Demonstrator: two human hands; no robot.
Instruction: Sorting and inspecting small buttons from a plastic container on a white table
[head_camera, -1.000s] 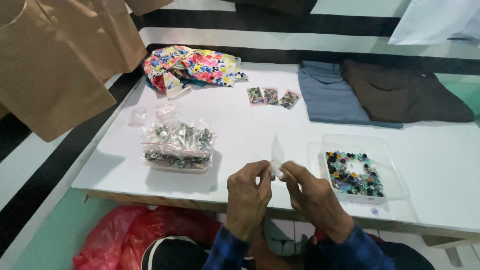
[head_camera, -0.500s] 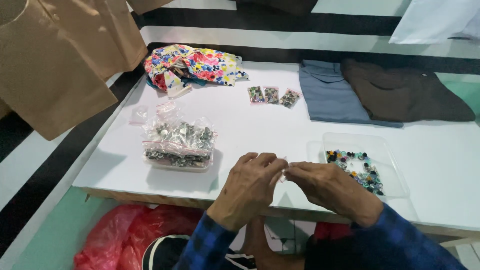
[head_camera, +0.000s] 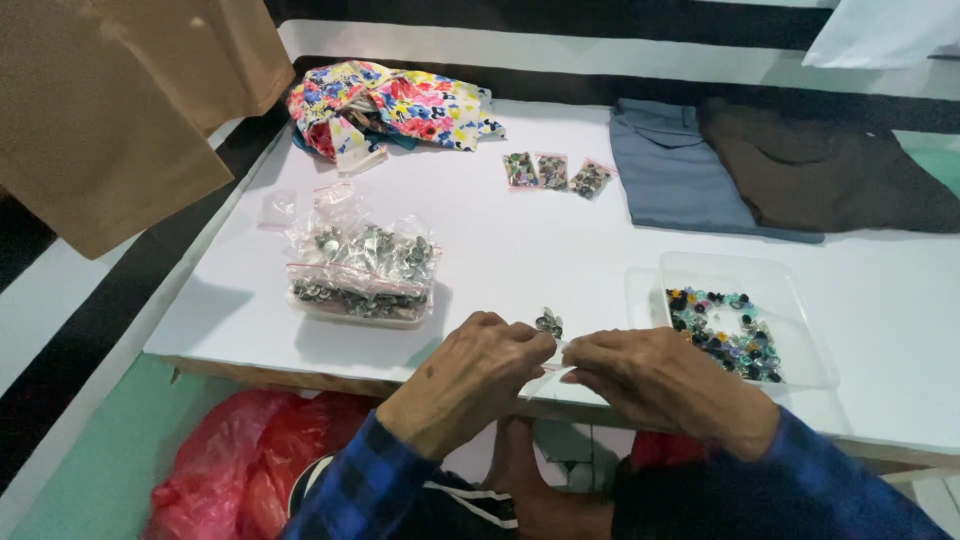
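A: Where was the small clear bag (head_camera: 549, 327) at this mark?

B: At the near edge of the white table (head_camera: 520, 250), pinched between both hands. A cluster of small dark beads showed inside it, just above the fingertips.

A: Grip, each side?

B: Left hand (head_camera: 470, 380) – fingers curled in, thumb and forefinger closed on the bag's left edge. Right hand (head_camera: 665, 385) – fingertips closed on the right edge, knuckles up. The two hands nearly met at the fingertips. Both sleeves were blue plaid.

A: Nearest neighbours?

B: Just right of the right hand, a clear shallow tray (head_camera: 740, 275) with loose beads (head_camera: 725, 330) in green, black and purple scattered over its floor. To the left, near the left hand but apart from it, a clear box (head_camera: 360, 300) heaped with filled bags (head_camera: 365, 255) of silvery pieces. A couple of empty bags (head_camera: 300, 205) lay beyond that heap.

A: Farther back?

B: Three filled small packets (head_camera: 555, 172) in a row at mid-table. A bunched floral cloth (head_camera: 390, 105) at the back left; folded blue-grey trousers (head_camera: 680, 170) at the back right with a dark brown garment (head_camera: 830, 170) just beside them, overlapping their edge.

A: Off the table?

B: A tan garment (head_camera: 120, 100) hanging at the left, and a red plastic bag (head_camera: 240, 460) on the floor below the table edge.
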